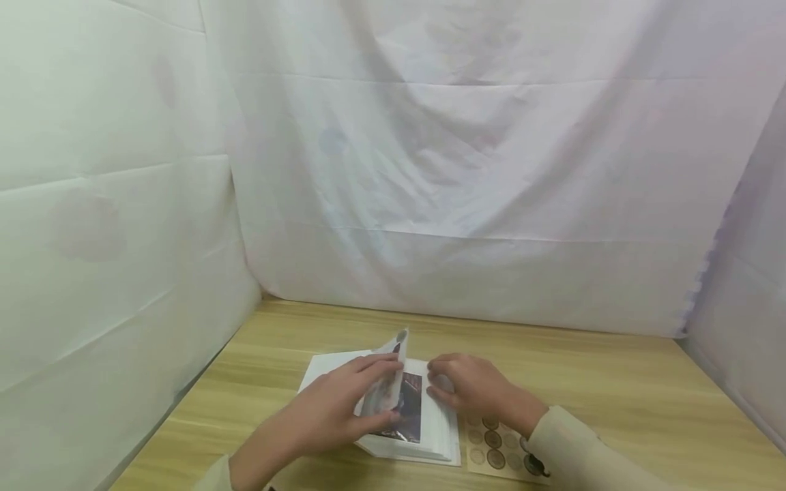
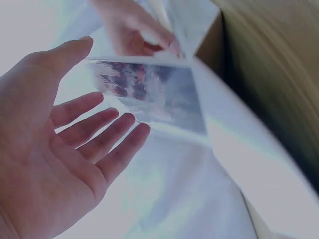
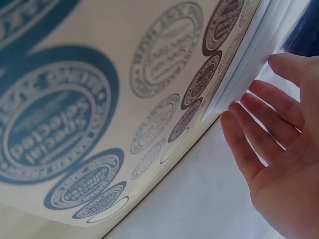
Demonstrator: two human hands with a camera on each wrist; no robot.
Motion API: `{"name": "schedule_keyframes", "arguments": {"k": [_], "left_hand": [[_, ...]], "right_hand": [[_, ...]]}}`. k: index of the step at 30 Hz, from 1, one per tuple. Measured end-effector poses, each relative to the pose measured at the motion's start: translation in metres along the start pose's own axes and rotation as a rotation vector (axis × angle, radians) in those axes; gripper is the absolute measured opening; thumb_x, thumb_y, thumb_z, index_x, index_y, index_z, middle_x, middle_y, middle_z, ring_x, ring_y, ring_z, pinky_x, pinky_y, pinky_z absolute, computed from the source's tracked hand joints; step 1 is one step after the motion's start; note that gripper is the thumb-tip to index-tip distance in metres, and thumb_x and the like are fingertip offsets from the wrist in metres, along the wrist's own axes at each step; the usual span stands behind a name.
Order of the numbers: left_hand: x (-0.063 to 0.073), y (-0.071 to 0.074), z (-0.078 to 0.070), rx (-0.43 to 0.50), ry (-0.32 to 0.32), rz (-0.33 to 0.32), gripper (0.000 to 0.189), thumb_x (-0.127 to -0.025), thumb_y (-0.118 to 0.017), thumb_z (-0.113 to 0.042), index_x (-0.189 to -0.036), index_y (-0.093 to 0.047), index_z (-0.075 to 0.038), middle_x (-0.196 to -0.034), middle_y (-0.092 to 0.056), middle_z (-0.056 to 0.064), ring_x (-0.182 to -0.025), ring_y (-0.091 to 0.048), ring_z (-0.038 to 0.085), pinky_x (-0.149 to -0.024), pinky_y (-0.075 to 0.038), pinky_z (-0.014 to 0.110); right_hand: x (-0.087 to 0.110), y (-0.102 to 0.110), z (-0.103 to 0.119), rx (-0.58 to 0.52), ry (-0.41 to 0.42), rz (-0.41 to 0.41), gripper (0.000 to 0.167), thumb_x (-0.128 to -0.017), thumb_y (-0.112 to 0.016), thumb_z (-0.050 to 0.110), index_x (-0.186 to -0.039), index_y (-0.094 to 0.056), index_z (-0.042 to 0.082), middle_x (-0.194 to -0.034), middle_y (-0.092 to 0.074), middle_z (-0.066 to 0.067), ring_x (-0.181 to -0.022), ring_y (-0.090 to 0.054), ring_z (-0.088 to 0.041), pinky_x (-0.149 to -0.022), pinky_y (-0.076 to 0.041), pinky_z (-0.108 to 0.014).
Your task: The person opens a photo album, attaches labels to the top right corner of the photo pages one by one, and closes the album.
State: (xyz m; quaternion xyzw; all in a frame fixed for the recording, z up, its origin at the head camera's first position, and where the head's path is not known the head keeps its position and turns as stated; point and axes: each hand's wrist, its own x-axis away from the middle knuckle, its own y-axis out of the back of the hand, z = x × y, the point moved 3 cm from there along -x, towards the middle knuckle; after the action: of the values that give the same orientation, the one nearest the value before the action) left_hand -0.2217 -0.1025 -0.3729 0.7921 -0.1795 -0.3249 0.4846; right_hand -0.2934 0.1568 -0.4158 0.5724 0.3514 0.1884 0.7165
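Note:
A white photo album [image 1: 451, 436] lies open on the table, with a dark picture [image 1: 413, 402] in a clear sleeve on its right side. One clear-sleeved page [image 2: 172, 94] stands partly raised, a picture visible through it. My left hand [image 1: 334, 406] is at this raised page, fingers spread and loosely bent, thumb apart from them; the left wrist view shows no pinch. At the album's right edge is my right hand [image 1: 475, 385]. Its fingertips [image 3: 232, 117] touch or nearly touch the stacked page edges, the fingers loosely extended. Exact contact is hard to tell.
A tan sheet of round stickers [image 1: 474, 472] lies right of the album, partly under my right forearm. The stickers are dark and pale, with printed lettering. Wood-grain table [image 1: 614, 395] surrounds the album. White cloth [image 1: 430, 170] hangs behind and at both sides.

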Motion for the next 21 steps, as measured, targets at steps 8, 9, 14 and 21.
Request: {"name": "schedule_keyframes", "arguments": {"k": [8, 9, 14, 21], "left_hand": [[0.029, 0.024, 0.017, 0.216, 0.013, -0.101, 0.071, -0.100, -0.081, -0.025, -0.162, -0.045, -0.021, -0.159, -0.055, 0.003, -0.130, -0.067, 0.025, -0.087, -0.064, 0.022], [0.032, 0.026, 0.019, 0.237, 0.017, -0.105, 0.070, -0.100, -0.081, -0.021, -0.160, -0.047, -0.017, -0.159, -0.055, 0.007, -0.130, -0.067, 0.028, -0.085, -0.064, 0.020], [0.045, 0.034, 0.027, 0.207, 0.044, -0.182, 0.072, -0.090, -0.088, -0.009, -0.154, -0.054, -0.010, -0.157, -0.054, 0.019, -0.132, -0.065, 0.038, -0.080, -0.064, 0.020], [0.057, 0.038, 0.038, 0.030, 0.052, -0.222, 0.065, -0.083, -0.095, -0.016, -0.141, -0.067, -0.012, -0.143, -0.066, 0.014, -0.116, -0.069, 0.031, -0.079, -0.062, 0.026]], "right_hand": [[0.002, -0.002, -0.003, -0.017, 0.017, 0.003, 0.020, -0.099, -0.077, 0.029, -0.112, -0.076, 0.014, -0.107, -0.080, 0.002, -0.090, -0.074, -0.014, -0.078, -0.064, -0.033], [0.002, -0.002, -0.003, -0.020, 0.018, 0.003, 0.022, -0.100, -0.077, 0.031, -0.114, -0.076, 0.014, -0.107, -0.080, 0.002, -0.090, -0.074, -0.014, -0.078, -0.064, -0.034], [0.004, -0.002, -0.005, -0.029, 0.020, 0.014, 0.038, -0.100, -0.076, 0.043, -0.121, -0.076, 0.011, -0.113, -0.080, 0.000, -0.095, -0.075, -0.016, -0.082, -0.065, -0.037], [0.009, 0.000, -0.003, -0.057, -0.005, 0.032, 0.057, -0.099, -0.072, 0.057, -0.129, -0.076, 0.009, -0.129, -0.079, -0.005, -0.113, -0.077, -0.027, -0.097, -0.064, -0.050]]}}
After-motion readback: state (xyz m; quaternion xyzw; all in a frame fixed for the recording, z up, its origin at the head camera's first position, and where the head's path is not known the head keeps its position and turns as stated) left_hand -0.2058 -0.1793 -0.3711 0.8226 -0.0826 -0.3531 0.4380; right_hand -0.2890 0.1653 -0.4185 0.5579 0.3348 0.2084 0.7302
